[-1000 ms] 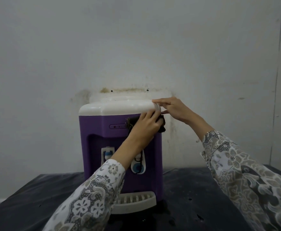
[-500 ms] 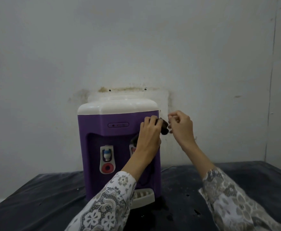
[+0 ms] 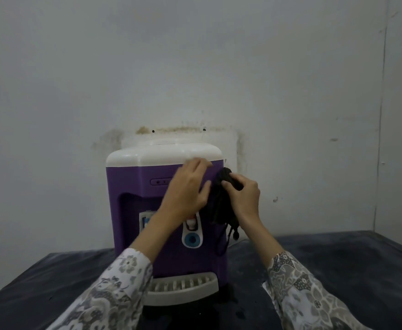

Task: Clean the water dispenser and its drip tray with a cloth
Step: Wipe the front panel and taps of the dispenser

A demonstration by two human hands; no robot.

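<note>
Dark table [image 3: 338, 270]: R hand [image 3: 244, 198] grip pinching black cloth [image 3: 221, 206] at dispenser [image 3: 133, 186] R edge; L hand [image 3: 187, 189] spread flat alongside.

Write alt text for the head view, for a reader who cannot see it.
Two hands work at a purple dispenser with a white top: the right hand holds a black cloth at its upper right corner, and the left hand lies open on its front. A white drip tray juts from its base on a dark table.

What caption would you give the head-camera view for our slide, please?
Right hand grips a dark cloth at the purple water dispenser, left hand alongside, drip tray below.
</note>
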